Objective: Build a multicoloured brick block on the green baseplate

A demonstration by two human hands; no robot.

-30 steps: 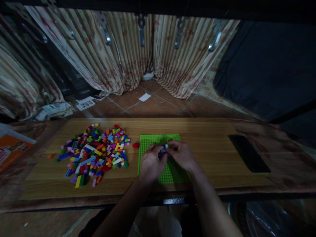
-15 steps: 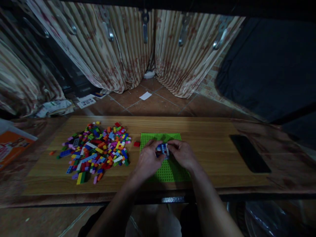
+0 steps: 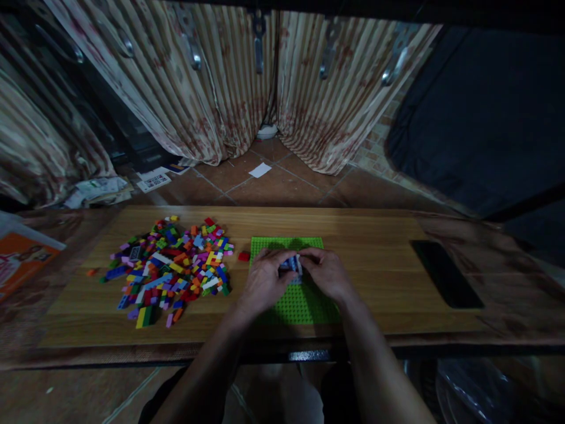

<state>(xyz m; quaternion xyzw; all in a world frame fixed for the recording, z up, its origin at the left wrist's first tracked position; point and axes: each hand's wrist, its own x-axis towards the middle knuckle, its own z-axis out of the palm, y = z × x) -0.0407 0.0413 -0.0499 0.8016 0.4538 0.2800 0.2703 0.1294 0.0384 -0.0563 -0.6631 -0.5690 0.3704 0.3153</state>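
Over the middle of the green baseplate (image 3: 300, 306), my two hands meet at a small blue and white block assembly (image 3: 290, 264). My left hand (image 3: 267, 280) is closed round its left side, with fingers behind and thumb in front. From the right, the fingertips of my right hand (image 3: 324, 272) pinch a white brick (image 3: 299, 264) at the assembly's right end. Fingers cover part of the assembly, so I cannot tell whether it touches the baseplate. A single red brick (image 3: 243, 256) lies beside the baseplate's left edge.
A big heap of mixed toy bricks (image 3: 176, 265) spreads over the left of the wooden board (image 3: 375, 235). A black flat slab (image 3: 445, 274) lies at the right end. An orange and white package (image 3: 26, 253) stands at far left. Striped curtains (image 3: 238, 88) hang behind.
The blue and white assembly has tilted slightly between my fingers, and my left thumb has shifted up a little across its front. Both hands stay over the baseplate.
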